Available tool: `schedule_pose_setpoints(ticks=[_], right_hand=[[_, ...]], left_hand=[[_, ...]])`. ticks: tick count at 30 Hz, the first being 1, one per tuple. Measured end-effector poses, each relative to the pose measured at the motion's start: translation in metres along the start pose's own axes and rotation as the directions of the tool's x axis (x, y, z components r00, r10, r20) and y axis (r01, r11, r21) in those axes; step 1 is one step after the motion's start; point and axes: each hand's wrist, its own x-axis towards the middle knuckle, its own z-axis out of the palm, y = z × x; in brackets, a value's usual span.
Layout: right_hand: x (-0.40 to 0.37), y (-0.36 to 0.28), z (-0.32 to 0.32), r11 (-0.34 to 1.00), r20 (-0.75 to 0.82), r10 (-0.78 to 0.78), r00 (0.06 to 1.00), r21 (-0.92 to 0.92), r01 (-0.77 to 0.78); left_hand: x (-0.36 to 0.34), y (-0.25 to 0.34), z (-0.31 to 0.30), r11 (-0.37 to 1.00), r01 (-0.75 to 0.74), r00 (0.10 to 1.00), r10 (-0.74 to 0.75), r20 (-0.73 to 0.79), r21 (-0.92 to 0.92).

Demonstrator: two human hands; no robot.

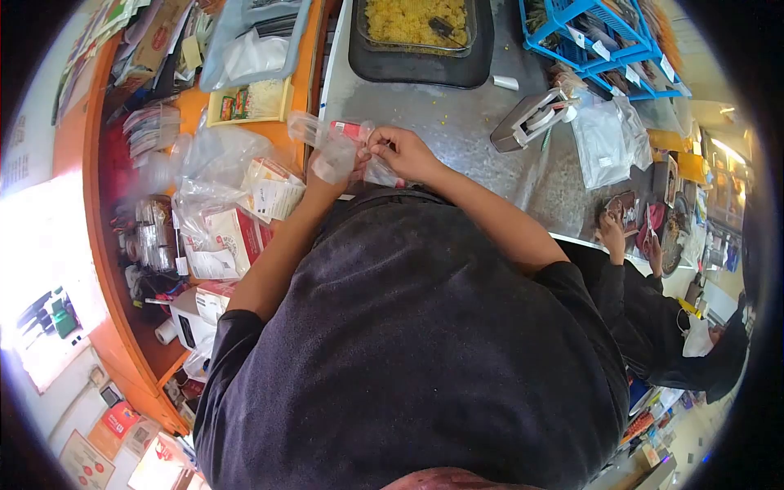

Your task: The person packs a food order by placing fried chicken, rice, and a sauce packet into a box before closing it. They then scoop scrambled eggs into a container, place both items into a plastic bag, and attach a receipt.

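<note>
Close in front of my body, both hands meet at a clear plastic packet (306,129) with a red label (347,129). My left hand (336,170) is closed round its lower part, and translucent plastic covers much of those fingers. Thumb and fingertips of my right hand (402,153) pinch the packet's right side, near the label. More clear film hangs below the right fingers. What lies inside the packet is too small to make out.
A black tray (359,69) bears a dish of yellow food (416,20). Right of it stand a tape dispenser (531,118), plastic bags (604,143) and a blue rack (588,37). Bags and boxes (233,237) crowd the left. A co-worker (645,310) handles something at the right.
</note>
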Motion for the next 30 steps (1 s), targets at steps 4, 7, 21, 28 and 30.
schedule_pose_setpoints(ticks=[4, 7, 21, 28, 30], right_hand=[[-0.005, -0.003, 0.001, 0.939, -0.009, 0.092, 0.996, 0.334, -0.083], [-0.005, -0.002, -0.003, 0.887, 0.044, 0.241, 0.969, 0.396, -0.239], [0.001, -0.008, -0.014, 0.684, 0.174, 0.546, 0.819, 0.471, -0.557], [-0.002, -0.005, -0.014, 0.665, 0.186, 0.531, 0.827, 0.513, -0.542], [-0.003, -0.005, -0.014, 0.665, 0.180, 0.526, 0.831, 0.523, -0.534]], left_hand=[[0.005, -0.005, -0.009, 0.661, -0.409, 0.897, 0.417, 0.145, 0.629], [-0.017, 0.023, 0.013, 0.628, -0.422, 0.871, 0.481, 0.101, 0.654], [-0.023, -0.008, -0.005, 0.374, -0.339, 0.867, 0.480, 0.133, 0.863], [-0.021, -0.008, -0.005, 0.388, -0.340, 0.864, 0.489, 0.121, 0.857], [-0.021, -0.006, 0.000, 0.440, -0.372, 0.841, 0.532, 0.097, 0.818]])
